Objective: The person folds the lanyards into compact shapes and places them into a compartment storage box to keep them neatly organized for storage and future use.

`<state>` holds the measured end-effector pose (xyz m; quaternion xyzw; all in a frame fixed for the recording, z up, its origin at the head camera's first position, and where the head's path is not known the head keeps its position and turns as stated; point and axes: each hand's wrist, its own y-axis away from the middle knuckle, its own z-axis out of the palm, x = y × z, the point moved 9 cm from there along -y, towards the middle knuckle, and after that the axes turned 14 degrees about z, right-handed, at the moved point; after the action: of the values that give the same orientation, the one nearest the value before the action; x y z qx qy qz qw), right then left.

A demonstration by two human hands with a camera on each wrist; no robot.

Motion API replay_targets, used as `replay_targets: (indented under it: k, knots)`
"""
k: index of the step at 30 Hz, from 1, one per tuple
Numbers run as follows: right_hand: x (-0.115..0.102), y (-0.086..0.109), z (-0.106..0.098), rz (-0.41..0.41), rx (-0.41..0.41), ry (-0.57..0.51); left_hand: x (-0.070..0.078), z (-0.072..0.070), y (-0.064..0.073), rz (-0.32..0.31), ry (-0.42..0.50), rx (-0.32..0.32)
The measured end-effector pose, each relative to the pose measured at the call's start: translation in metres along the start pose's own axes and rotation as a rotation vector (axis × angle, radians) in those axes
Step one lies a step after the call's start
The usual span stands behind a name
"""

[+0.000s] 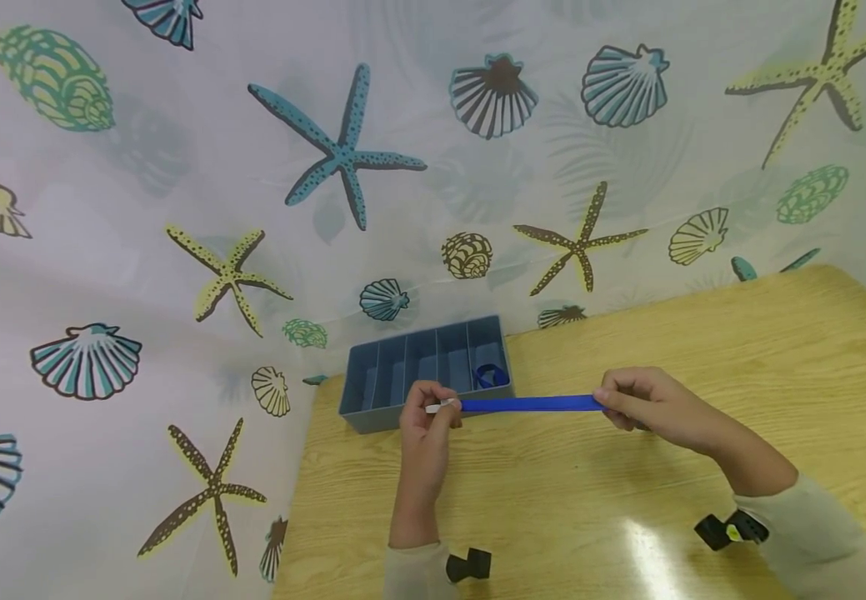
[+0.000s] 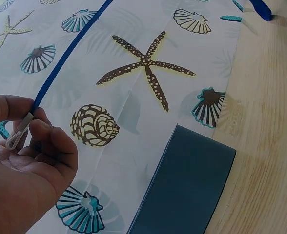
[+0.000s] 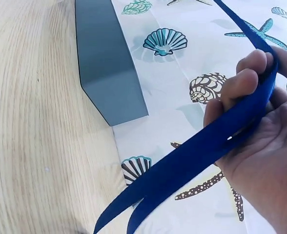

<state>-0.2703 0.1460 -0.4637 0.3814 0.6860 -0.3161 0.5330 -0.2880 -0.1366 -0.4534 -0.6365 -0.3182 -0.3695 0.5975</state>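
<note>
Head pic's softly lit w/ glare on tbl [image 1: 553, 500], L wrist pic dimmer, R brighter.

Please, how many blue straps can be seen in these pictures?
2: one blue strap runs between the left hand and the right hand; a second strap lies looped in the right-end compartment of the tray. The tray's floor is partly hidden, so others may be there.

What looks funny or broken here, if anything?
Nothing stands out. The left hand and right hand hold a flat blue fabric strap straight; a coiled blue band sits inside the grey-blue divided plastic tray. No spills or damage show.
</note>
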Motion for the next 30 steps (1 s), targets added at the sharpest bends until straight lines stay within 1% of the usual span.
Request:
replay_targets:
  k: [5, 10, 13, 17, 21, 25, 30]
  knots:
    - [0.001, 0.002, -0.009, 0.007, 0.105, 0.004, 0.001, -0.003, -0.001, 0.013, 0.022, 0.003]
    - [0.000, 0.003, -0.015, -0.003, 0.182, 0.003, 0.004, -0.004, -0.002, 0.027, 0.034, 0.001]
    - [0.000, 0.003, -0.016, -0.008, 0.192, 0.006, 0.003, -0.005, -0.001, 0.021, 0.036, 0.004]
    - [0.001, 0.003, -0.015, -0.008, 0.185, 0.012, 0.002, -0.008, -0.001, 0.006, 0.028, 0.024]
    - [0.005, 0.003, -0.018, 0.039, 0.208, 0.045, 0.001, -0.012, -0.001, 0.003, 0.020, 0.034]
    - [0.011, 0.003, -0.019, 0.099, 0.226, 0.094, 0.000, -0.013, 0.000, 0.008, 0.026, 0.029]
    - [0.016, -0.001, -0.015, 0.122, 0.187, 0.134, 0.001, -0.014, 0.000, 0.023, 0.031, 0.037]
